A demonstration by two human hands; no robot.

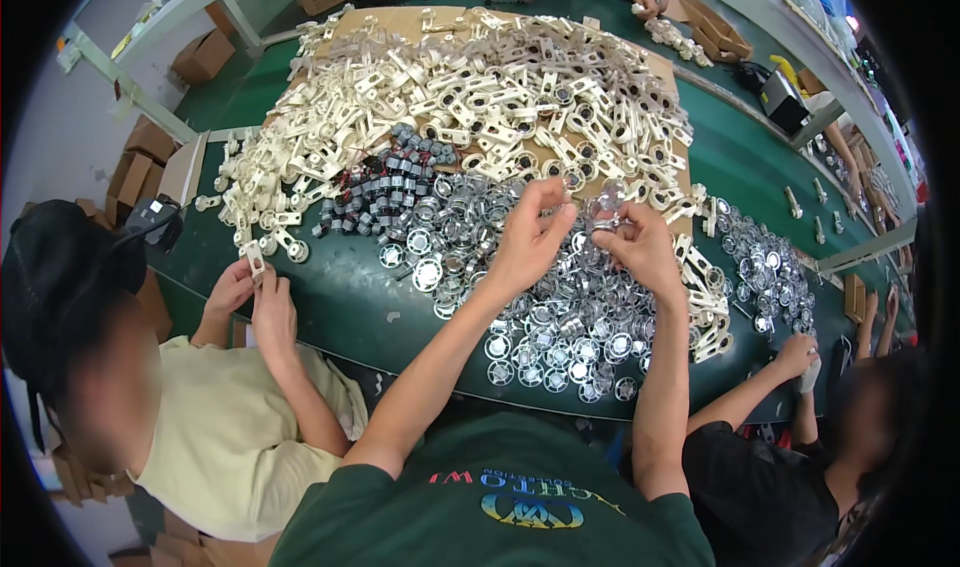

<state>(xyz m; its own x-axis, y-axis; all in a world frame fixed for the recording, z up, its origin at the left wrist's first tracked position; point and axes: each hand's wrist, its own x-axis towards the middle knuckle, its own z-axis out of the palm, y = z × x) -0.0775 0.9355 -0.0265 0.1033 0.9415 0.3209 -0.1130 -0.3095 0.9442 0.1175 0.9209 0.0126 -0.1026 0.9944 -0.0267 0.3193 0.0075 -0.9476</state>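
My right hand (pixel 642 249) is closed on a shiny, see-through round part (pixel 607 205), raised above the heap. Close by on its left, my left hand (pixel 530 235) has thumb and fingers bent together in a pinch; whatever small thing may be in them I cannot make out. Below both hands spreads a pile of silver, spoked round parts (pixel 575 332). Small grey motors (pixel 385 195) with red wires lie left of that pile. Beyond stretches a large heap of cream plastic arm-shaped parts (pixel 400 97), some with dark round centres.
The heaps rest on cardboard and a green table (pixel 345 302). A co-worker's hands (pixel 258 292) at left hold a cream part; another's hand (pixel 797 355) reaches to a second silver pile (pixel 765 267) at right. White frame posts (pixel 135 92) and cartons (pixel 203 57) stand around.
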